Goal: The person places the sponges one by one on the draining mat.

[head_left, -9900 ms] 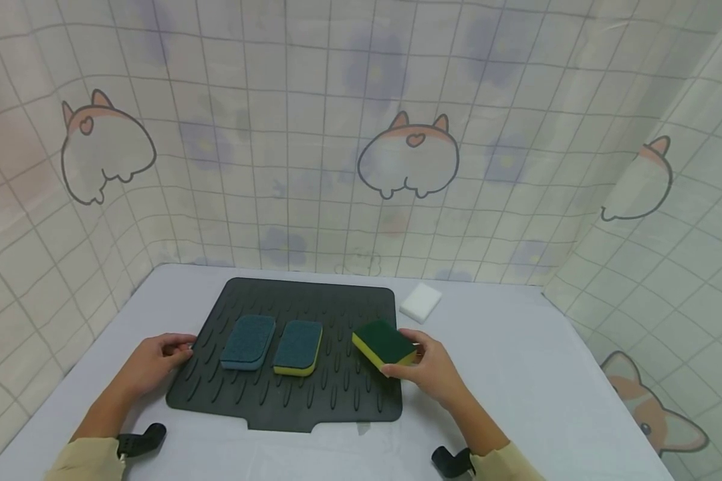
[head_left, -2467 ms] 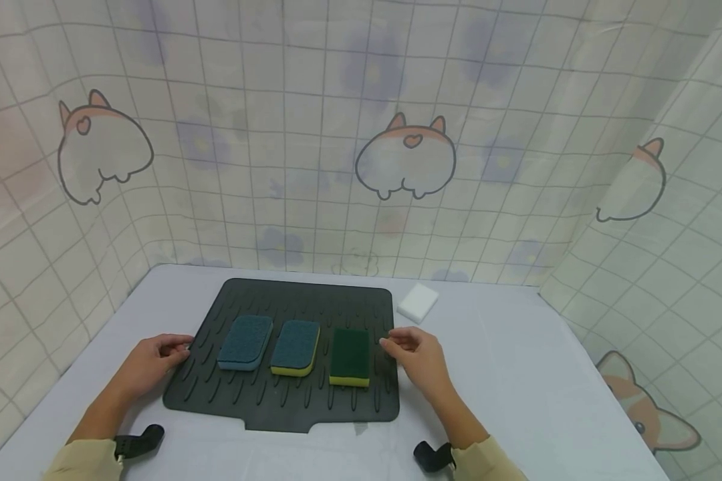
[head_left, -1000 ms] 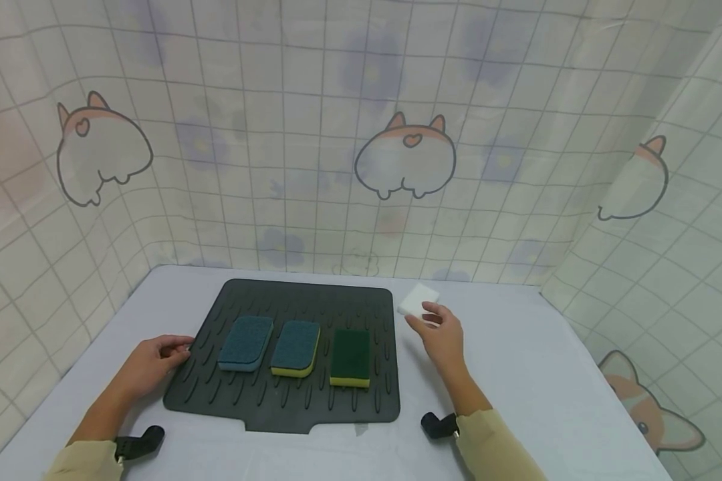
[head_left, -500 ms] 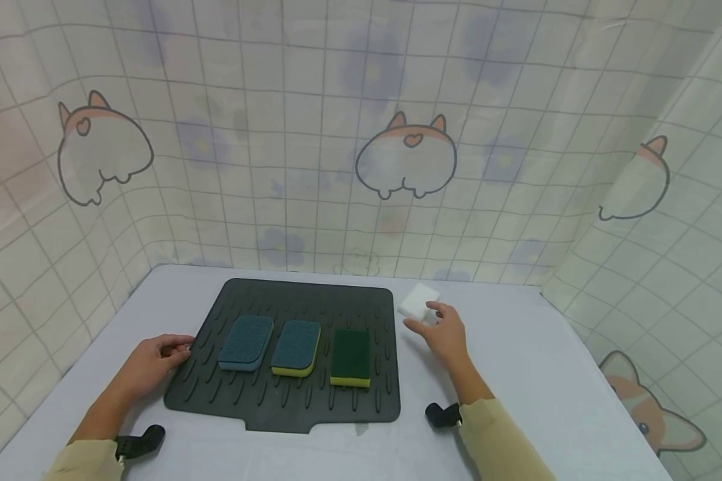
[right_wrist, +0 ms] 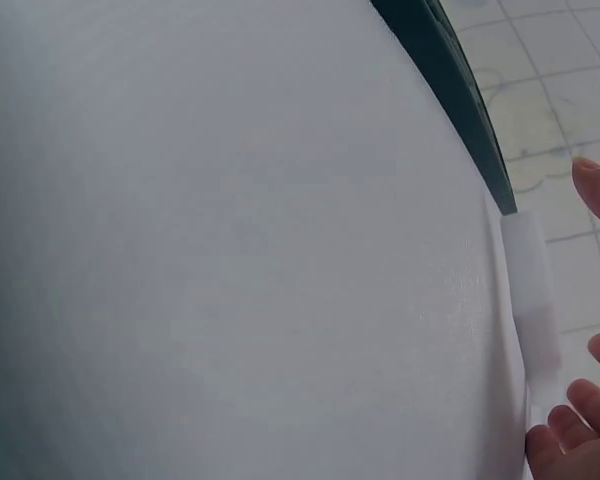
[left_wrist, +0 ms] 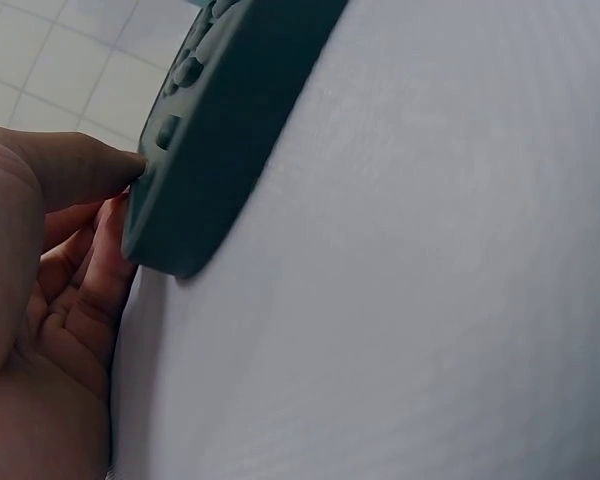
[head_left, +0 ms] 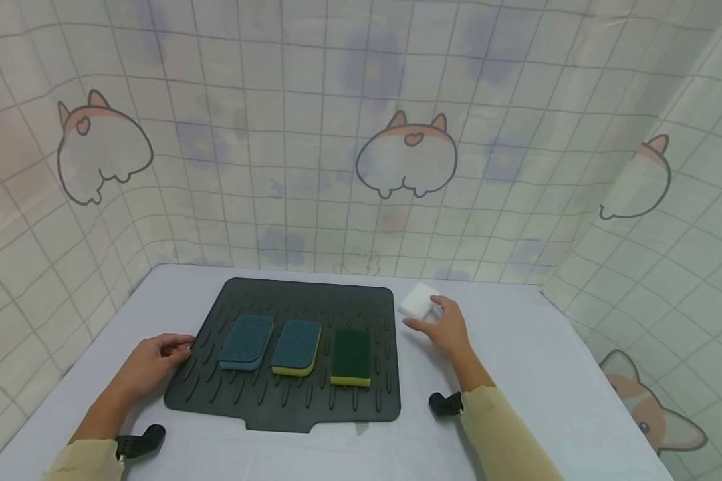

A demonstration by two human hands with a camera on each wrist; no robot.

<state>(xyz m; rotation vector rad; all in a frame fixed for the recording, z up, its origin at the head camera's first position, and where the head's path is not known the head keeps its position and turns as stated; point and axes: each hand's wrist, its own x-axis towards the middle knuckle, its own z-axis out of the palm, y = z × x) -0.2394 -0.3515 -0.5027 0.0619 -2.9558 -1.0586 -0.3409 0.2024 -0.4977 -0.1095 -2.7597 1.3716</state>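
My left hand (head_left: 152,364) pinches the left edge of a dark ridged drying mat (head_left: 303,297); in the left wrist view the thumb (left_wrist: 90,165) presses its top edge, fingers curled against the side. Three scouring sponges lie in a row on it: a blue one (head_left: 247,342), a blue-topped yellow one (head_left: 297,347) and a dark green-topped yellow one (head_left: 351,356). Beyond the mat's right edge is a white sponge block (head_left: 417,300). My right hand (head_left: 448,331) is beside this block, thumb and fingers spread apart, holding nothing; the right wrist view shows a gap between thumb and block.
A white cloth covers the table (head_left: 517,374). Tile-patterned curtains (head_left: 313,133) with cartoon animals hang behind it and along both sides. A black camera mount sits on each wrist.
The right hand earlier held the green-topped sponge, which then came to lie on the mat. Since then that hand has moved to the white block and spread wider. The left hand stays put.
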